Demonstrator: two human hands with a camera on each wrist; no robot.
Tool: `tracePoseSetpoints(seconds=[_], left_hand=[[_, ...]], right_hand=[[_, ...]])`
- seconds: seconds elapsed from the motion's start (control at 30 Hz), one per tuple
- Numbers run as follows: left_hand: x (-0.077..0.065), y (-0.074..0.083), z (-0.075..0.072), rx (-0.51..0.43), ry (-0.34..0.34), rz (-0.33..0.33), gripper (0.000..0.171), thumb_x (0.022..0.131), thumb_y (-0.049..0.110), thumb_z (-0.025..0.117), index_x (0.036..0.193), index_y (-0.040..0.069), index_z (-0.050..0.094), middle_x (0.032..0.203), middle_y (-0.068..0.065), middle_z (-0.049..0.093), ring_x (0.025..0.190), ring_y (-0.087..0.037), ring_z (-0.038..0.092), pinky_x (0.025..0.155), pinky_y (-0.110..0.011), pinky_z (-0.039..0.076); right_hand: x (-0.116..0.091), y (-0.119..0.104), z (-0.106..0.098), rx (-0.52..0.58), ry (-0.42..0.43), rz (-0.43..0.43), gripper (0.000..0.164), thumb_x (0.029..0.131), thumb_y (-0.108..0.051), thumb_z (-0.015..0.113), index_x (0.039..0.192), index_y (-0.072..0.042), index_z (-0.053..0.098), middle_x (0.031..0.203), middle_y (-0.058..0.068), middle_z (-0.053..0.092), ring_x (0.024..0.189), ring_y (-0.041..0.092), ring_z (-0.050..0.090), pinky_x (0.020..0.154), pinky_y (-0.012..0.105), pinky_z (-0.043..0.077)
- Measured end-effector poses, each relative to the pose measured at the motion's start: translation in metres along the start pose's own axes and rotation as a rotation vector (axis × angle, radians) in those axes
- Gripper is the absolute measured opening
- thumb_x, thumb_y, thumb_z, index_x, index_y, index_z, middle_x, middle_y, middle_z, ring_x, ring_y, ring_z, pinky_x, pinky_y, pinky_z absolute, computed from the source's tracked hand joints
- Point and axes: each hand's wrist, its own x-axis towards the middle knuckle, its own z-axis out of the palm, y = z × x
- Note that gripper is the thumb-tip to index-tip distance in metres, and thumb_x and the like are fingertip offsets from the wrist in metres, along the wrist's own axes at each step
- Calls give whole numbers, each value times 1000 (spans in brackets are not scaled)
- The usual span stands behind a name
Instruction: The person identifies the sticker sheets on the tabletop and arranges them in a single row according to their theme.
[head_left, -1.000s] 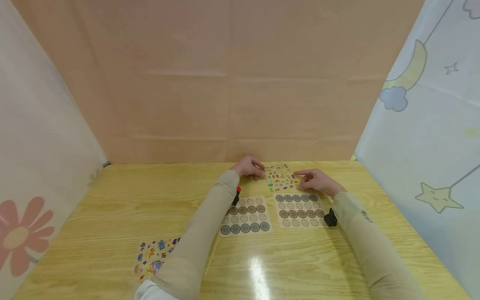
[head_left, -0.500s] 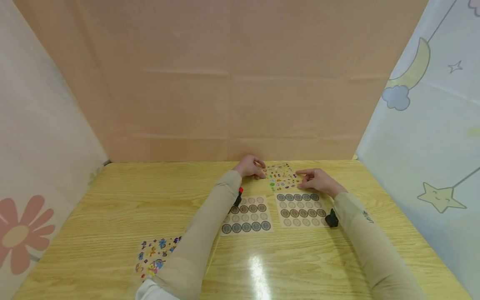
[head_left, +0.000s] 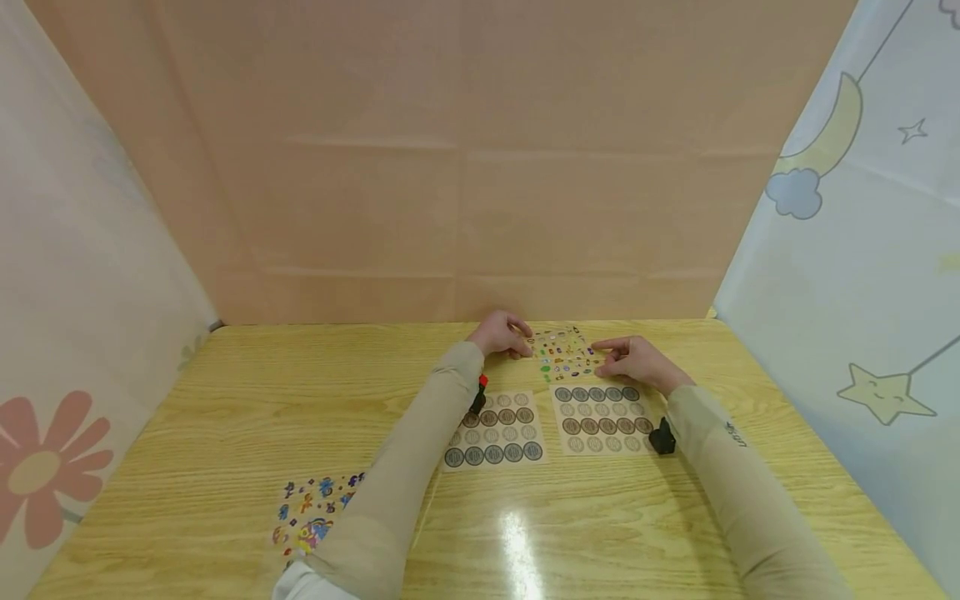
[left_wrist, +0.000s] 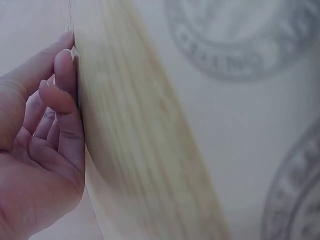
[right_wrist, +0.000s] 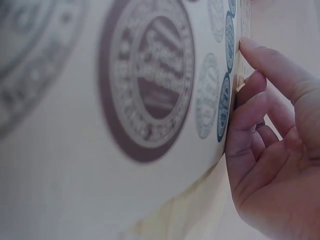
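Observation:
A clear sticker sheet [head_left: 561, 354] with many small coloured pictures lies flat at the back of the wooden table. My left hand [head_left: 502, 334] is at its left edge, fingertips down at the table. On the opposite side my right hand [head_left: 633, 363] touches the right edge, its index finger pointing along the sheet. In the left wrist view the left hand [left_wrist: 45, 120] has thumb and fingers loosely bent against the tabletop. The right wrist view shows the right hand [right_wrist: 275, 135] in a similar pose, a little of the sheet glinting at its fingertips.
Two paper sheets of round seal stickers, a left one [head_left: 491, 457] and a right one [head_left: 600, 410], lie nearer me. Another colourful sticker sheet [head_left: 307, 512] at the front left is partly covered by my left sleeve [head_left: 397, 475]. A tan backdrop [head_left: 465, 208] rises behind the table.
Almost nothing moves; both hands stay at the sides of the clear sticker sheet. The view shifts very slightly.

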Motion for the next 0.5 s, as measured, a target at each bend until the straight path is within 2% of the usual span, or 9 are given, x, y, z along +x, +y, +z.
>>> tracePoseSetpoints(seconds=[0.17, 0.37, 0.5], left_hand=[[-4, 2, 0, 9, 5, 5, 32, 78, -3, 76, 109, -6, 68, 69, -13, 68, 54, -16, 60, 59, -30, 56], [-3, 0, 0, -22, 11, -12, 46, 78, -3, 76, 121, -4, 60, 73, -12, 69, 56, -16, 61, 56, -27, 53], [-1, 0, 1, -10, 21, -27, 46, 77, -2, 78, 120, -3, 61, 72, -11, 69, 56, -17, 62, 53, -25, 52]], right_hand=[[0, -1, 0, 8, -9, 1, 58, 85, -9, 73, 136, 3, 49, 79, 9, 58, 54, 11, 43, 48, 23, 41], [-1, 0, 1, 7, -19, -3, 58, 86, -10, 72, 137, 3, 48, 78, 10, 57, 50, 10, 41, 45, 24, 39], [-2, 0, 0, 4, -17, -6, 59, 86, -11, 72, 138, 2, 47, 79, 11, 57, 52, 11, 42, 47, 24, 40]])
